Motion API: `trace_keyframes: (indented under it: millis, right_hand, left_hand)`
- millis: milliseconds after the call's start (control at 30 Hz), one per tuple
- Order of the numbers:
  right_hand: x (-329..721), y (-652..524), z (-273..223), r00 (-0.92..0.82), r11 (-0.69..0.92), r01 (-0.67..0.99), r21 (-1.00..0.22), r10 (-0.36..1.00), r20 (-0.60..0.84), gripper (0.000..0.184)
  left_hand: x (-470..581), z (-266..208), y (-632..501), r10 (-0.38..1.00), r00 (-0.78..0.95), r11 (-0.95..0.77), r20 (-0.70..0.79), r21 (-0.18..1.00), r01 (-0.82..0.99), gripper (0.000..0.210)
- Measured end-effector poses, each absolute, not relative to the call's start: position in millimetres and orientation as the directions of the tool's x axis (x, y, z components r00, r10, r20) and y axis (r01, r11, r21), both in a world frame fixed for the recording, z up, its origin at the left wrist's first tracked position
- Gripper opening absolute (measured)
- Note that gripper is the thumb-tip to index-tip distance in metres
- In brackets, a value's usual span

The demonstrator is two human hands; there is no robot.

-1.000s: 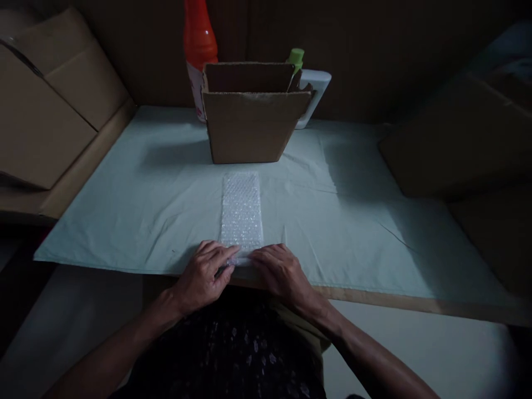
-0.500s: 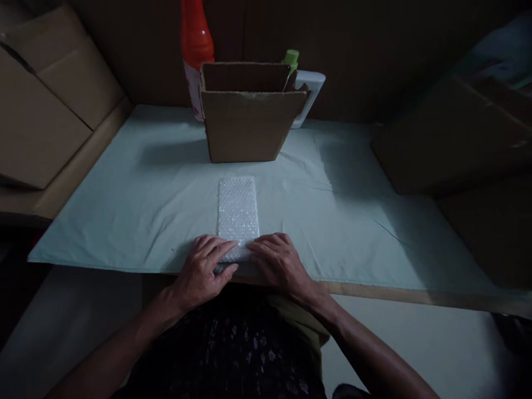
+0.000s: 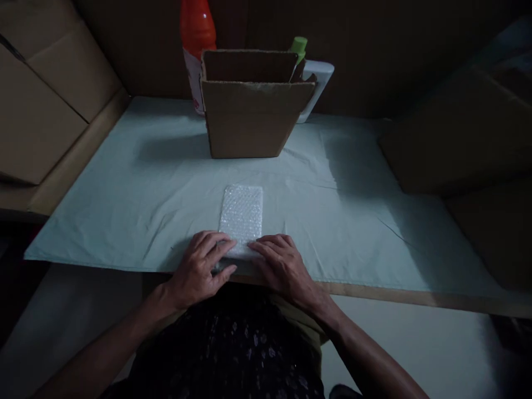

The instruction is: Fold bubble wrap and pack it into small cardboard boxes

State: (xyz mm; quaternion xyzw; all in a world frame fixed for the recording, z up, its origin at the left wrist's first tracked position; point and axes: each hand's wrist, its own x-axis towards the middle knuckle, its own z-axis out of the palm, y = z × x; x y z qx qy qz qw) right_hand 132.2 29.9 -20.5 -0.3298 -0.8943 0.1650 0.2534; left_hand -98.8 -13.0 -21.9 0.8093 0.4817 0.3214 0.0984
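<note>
The flat, clear bubble-wrap strip (image 3: 242, 213) lies lengthwise on the pale blue-green cloth (image 3: 357, 238), right in front of the person, its near end at the table's front edge and under the fingers. Here's the left hand (image 3: 202, 263), palm down and half curled, fingertips on the strip's near left corner, thumb set apart below. And the right hand (image 3: 285, 266) mirrors it from the other side, fingers bent over the near right corner, thumb tucked out of sight. Whether either one pinches the plastic or only presses on it, I cannot tell. With both sets of fingertips meeting near the middle, the grip looks chosen to keep that end level and square; the far end lies flat and free.

Beyond it stands an open-topped brown cardboard box (image 3: 249, 122), well clear of the hands, perhaps put back there to leave working room. Behind the box rise a glossy orange bottle (image 3: 198, 27), a bright green cap (image 3: 299, 47) and a white plastic handle (image 3: 319, 72). Any brands? The bottle has a pale label (image 3: 194, 80) with pinkish marks, but no words are legible, and the box front shows no print.
</note>
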Motion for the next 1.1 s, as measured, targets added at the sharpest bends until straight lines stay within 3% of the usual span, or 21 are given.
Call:
trace_keyframes:
  millis: [133,267,367,467,600,667,833,967,1100]
  right_hand:
    - [136.6,27.4,-12.4,-0.648,0.669,0.492,-0.558,0.709,0.279,0.026]
    - [138.8,27.6,-16.0,-0.639,0.717,0.568,-0.404,0.693,0.333,0.034]
    - [136.2,32.0,-24.4,-0.651,0.748,0.577,-0.328,0.664,0.367,0.03]
    - [134.9,34.2,-28.2,-0.616,0.73,0.543,-0.415,0.682,0.393,0.026]
    - [138.8,30.3,-24.5,-0.59,0.68,0.505,-0.532,0.722,0.361,0.03]
    - [140.4,29.3,-23.1,-0.582,0.674,0.542,-0.502,0.732,0.354,0.034]
    - [134.1,39.4,-29.4,-0.623,0.728,0.594,-0.342,0.686,0.377,0.037]
    - [130.0,46.7,-32.7,-0.598,0.703,0.557,-0.442,0.709,0.373,0.039]
    - [132.7,42.3,-29.0,-0.6,0.694,0.527,-0.491,0.713,0.363,0.037]
  left_hand:
    - [-100.3,-19.2,-9.8,0.864,0.342,-0.5,0.369,0.557,0.663,0.034]
    - [-98.0,-27.5,9.4,0.873,0.25,-0.45,0.42,0.492,0.745,0.027]
    - [-97.1,-29.6,11.5,0.853,0.234,-0.455,0.466,0.445,0.771,0.029]
    - [-99.8,-25.3,1.8,0.831,0.323,-0.526,0.454,0.451,0.721,0.041]
    - [-104.2,-21.3,-1.5,0.863,0.326,-0.5,0.387,0.557,0.663,0.044]
    - [-104.4,-22.8,5.5,0.888,0.277,-0.45,0.366,0.572,0.686,0.042]
    - [-101.8,-26.8,17.0,0.866,0.198,-0.422,0.459,0.461,0.781,0.037]
    - [-102.0,-23.2,3.5,0.839,0.293,-0.503,0.459,0.446,0.741,0.051]
    - [-104.6,-22.5,0.0,0.858,0.293,-0.491,0.421,0.507,0.709,0.043]
